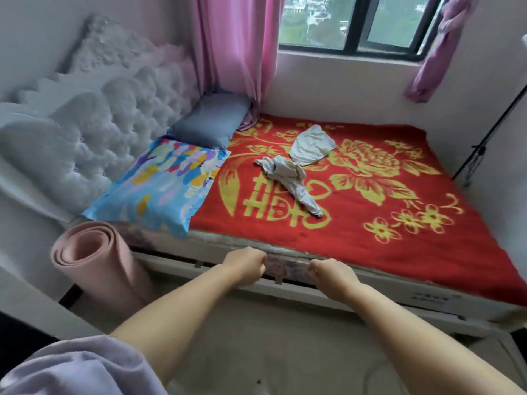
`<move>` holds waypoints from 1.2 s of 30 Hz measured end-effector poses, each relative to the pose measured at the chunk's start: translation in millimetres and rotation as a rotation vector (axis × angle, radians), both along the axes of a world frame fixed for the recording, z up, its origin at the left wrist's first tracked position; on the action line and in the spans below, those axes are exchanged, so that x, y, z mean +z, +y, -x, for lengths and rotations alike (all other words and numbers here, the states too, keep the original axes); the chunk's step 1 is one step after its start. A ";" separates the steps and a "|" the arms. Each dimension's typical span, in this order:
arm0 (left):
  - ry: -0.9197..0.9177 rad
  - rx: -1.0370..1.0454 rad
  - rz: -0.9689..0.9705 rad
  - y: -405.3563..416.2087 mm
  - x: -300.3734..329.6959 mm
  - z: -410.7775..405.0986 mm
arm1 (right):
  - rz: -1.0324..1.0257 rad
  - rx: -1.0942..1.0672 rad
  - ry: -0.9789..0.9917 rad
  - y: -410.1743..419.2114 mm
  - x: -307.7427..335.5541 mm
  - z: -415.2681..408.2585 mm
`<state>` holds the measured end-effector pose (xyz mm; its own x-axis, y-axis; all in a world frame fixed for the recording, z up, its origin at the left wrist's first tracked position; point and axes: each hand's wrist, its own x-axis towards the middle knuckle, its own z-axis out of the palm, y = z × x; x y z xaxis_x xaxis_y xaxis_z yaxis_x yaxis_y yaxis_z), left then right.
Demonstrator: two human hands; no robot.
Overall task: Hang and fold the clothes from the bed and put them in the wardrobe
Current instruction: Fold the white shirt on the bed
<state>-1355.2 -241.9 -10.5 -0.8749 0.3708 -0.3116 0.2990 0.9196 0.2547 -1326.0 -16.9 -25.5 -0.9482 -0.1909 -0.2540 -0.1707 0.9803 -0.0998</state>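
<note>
Two pale garments lie on the red and gold blanket (370, 240) of the bed. A crumpled whitish one (288, 173) trails toward the near edge, and a flatter light grey-white one (312, 143) lies just behind it. My left hand (246, 265) and my right hand (332, 273) are held out side by side in front of the bed's near edge, both curled into fists with nothing in them. The clothes are well beyond both hands. No wardrobe is in view.
A colourful pillow (159, 183) and a grey pillow (211, 121) rest against the tufted grey headboard (94, 132) at left. A rolled pink mat (94, 269) stands by the bed's corner. Pink curtains (233, 47) flank the window (350, 21). A black stand (482, 149) leans at right.
</note>
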 end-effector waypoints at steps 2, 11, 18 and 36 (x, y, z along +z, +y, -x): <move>-0.024 -0.015 0.023 6.9 -9.3 25.3 | 0.030 -0.008 -0.017 6.0 -12.3 15.6; -0.111 -0.047 -0.013 32.7 -34.8 193.6 | 0.036 -0.169 -0.050 48.7 -29.8 158.3; -0.168 -0.017 0.000 43.9 -49.8 326.7 | 0.075 -0.253 -0.141 61.2 -51.4 258.2; -0.332 0.211 -0.054 126.9 -161.0 566.0 | 0.044 -0.028 -0.349 129.5 -160.9 585.0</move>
